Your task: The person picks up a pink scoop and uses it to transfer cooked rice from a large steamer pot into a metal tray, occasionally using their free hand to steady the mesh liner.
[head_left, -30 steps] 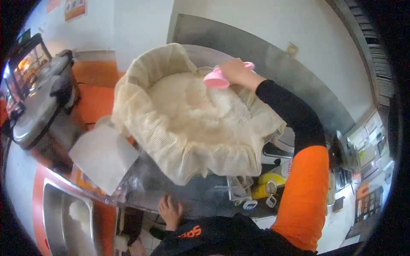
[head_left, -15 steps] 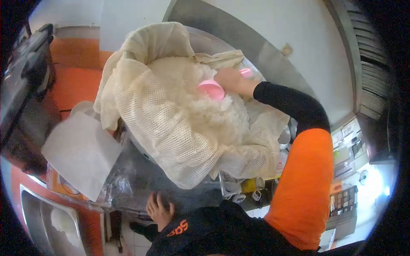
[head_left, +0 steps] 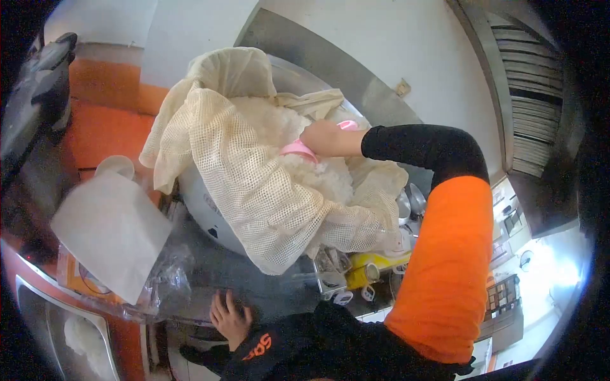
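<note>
Wrapped round the handle of a pink scoop (head_left: 296, 150), my right hand (head_left: 325, 137) is over a heap of white rice (head_left: 272, 120). The scoop's bowl faces down to the left, its edge against the rice, and its handle end shows past my fist. The rice lies in a cream mesh cloth (head_left: 251, 181), which lines a large round tub (head_left: 202, 202) and hangs over its rim. My left hand (head_left: 230, 319) lies with fingers spread on the near edge of the dark countertop (head_left: 213, 260), holding nothing.
On the left are a white sheet (head_left: 111, 222) and a crumpled clear plastic bag (head_left: 171, 279). A yellow container (head_left: 363, 275) and a clear box (head_left: 329, 274) stand right of the tub's front. A metal basin (head_left: 57, 330) with white contents is at lower left.
My right hand and the scoop have moved lower in view, and the scoop's bowl has turned further down toward the rice. The whole view has shifted a little. My left hand stays at the counter edge.
</note>
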